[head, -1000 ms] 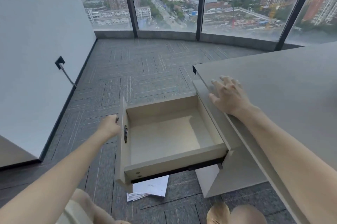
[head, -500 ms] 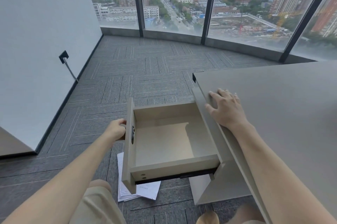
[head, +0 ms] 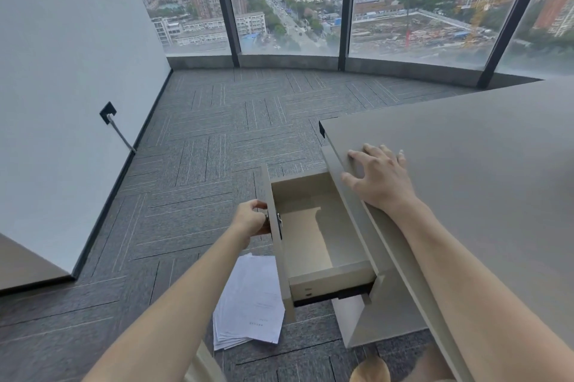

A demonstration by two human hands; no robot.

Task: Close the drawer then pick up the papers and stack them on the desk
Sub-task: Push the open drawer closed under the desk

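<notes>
**Drawer half open, papers on the floor**

Far to the left of both hands, a white wall (head: 62, 70) carries a small black socket plate (head: 107, 112) with a grey cable hanging from it. The left hand (head: 252, 220) reaches forward with its fingers curled around the handle on the front panel of the pale beige wooden drawer (head: 313, 235); the handle itself is mostly hidden by the fingers. The drawer stands partly pulled out (its inside looks bare), just right of that hand and between the two hands.

Below the left hand and partly under the drawer's front, a loose pile of white printed paper sheets (head: 248, 301) lies fanned on the grey patterned carpet floor (head: 202, 148).

The right hand (head: 380, 178) rests palm down with fingers spread wide on the near edge of the flat beige desk top (head: 481, 164), holding nothing. The desk stretches away to the right of that hand. Beyond both hands, tall dark-framed glass windows (head: 289, 8) show a city street.
</notes>
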